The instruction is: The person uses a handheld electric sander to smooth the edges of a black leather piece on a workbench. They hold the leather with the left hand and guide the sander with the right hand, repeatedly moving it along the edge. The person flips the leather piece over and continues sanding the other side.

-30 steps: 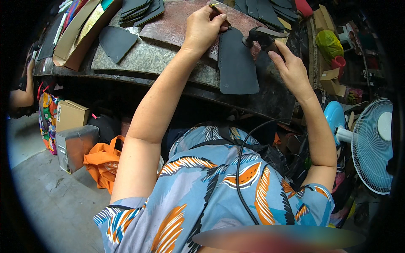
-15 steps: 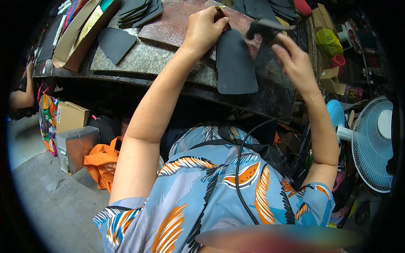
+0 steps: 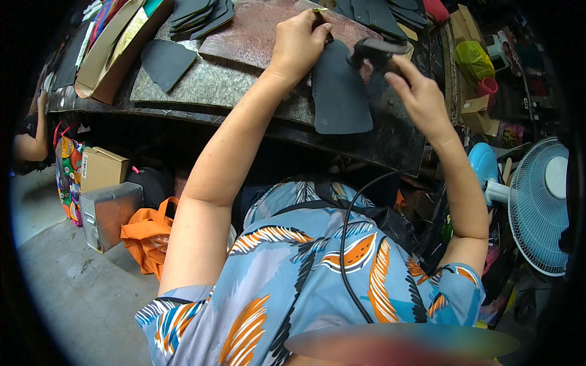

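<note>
Black and flat, the piece [image 3: 342, 91] lies near the front of the table [image 3: 400, 137]. The left hand [image 3: 299, 46] has its grip closed around a thin tool [image 3: 318, 19], the right hand [image 3: 423, 100] around a hammer [image 3: 373, 51]

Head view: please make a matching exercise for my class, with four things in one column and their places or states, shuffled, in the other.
Things:
1. Left hand
2. Fan
3. Right hand
4. Orange bag

Places or states:
A. Beside a grey metal box
B. Gripping a hammer
C. Pinching a slim tool near the far end of a dark sheet
D. At the picture's right side, with a round guard

Right pairs: 1-C, 2-D, 3-B, 4-A
</note>
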A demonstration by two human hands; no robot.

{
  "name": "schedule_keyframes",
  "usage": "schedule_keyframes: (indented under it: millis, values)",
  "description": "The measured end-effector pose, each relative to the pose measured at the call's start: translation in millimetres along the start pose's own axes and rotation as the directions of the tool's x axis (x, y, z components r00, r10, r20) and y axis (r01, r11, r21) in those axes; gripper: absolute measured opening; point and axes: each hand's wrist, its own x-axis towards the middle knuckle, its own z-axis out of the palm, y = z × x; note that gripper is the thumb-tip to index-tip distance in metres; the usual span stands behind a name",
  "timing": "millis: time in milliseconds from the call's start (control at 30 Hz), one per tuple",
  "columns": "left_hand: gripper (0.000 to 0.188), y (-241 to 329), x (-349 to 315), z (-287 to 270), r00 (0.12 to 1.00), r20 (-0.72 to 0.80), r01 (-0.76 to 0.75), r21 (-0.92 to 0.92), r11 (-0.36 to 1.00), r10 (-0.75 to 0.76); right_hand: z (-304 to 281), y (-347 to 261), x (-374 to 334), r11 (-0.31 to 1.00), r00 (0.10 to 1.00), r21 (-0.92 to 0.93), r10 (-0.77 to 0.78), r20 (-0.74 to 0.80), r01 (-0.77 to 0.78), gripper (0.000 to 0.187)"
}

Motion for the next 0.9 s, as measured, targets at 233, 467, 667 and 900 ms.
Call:
schedule_keyframes:
  millis: [233, 467, 667, 900]
  values:
    - [0.008, -3, 5, -2, 0.931, 0.204, 0.355, -0.319, 0.879, -0.302, 12, 10, -6, 0.995, 0.996, 0.048, 0.083, 0.029, -0.084, 0.050]
    - [0.015, 0, 2, -4, 0.984, 0.120, 0.134, -0.021, 0.991, -0.130, -4, -7, -1, 0.992, 0.997, 0.100, 0.080, 0.001, -0.080, 0.047]
    - [0.010, 8, 5, -1, 0.952, 0.146, -0.287, 0.113, 0.951, 0.270, -44, -37, 11, 0.800, 0.911, 0.508, -0.110, -0.396, 0.318, 0.029]
    - [0.005, 20, -4, 2, 0.943, 0.128, -0.326, 0.176, 0.929, 0.307, -19, -18, 5, 0.963, 0.989, 0.271, 0.034, -0.144, 0.006, 0.042]
